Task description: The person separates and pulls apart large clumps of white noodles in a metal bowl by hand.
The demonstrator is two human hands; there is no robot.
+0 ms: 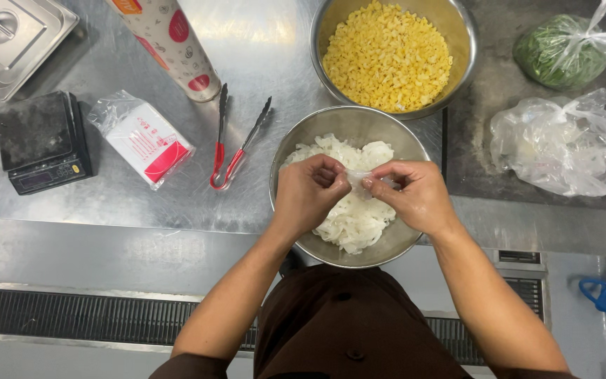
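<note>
Both my hands hover over a steel bowl (pixel 296 140) at the counter's front edge, filled with white, flat translucent strips (pixel 348 217). My left hand (pixel 308 193) and my right hand (pixel 415 193) pinch one white strip (pixel 356 175) between their fingertips, holding it just above the pile. Behind this bowl stands a larger steel bowl (pixel 461 63) heaped with small yellow pieces (pixel 387 56).
Red-handled tongs (pixel 229 151) lie left of the bowl. Further left are a bagged white-and-red packet (pixel 145 137), a black scale (pixel 40 140), a steel lidded pan (pixel 8 38) and a patterned tube (pixel 173 42). Right: a dark board (pixel 478 140), clear bag (pixel 559 144), bag of greens (pixel 562 49).
</note>
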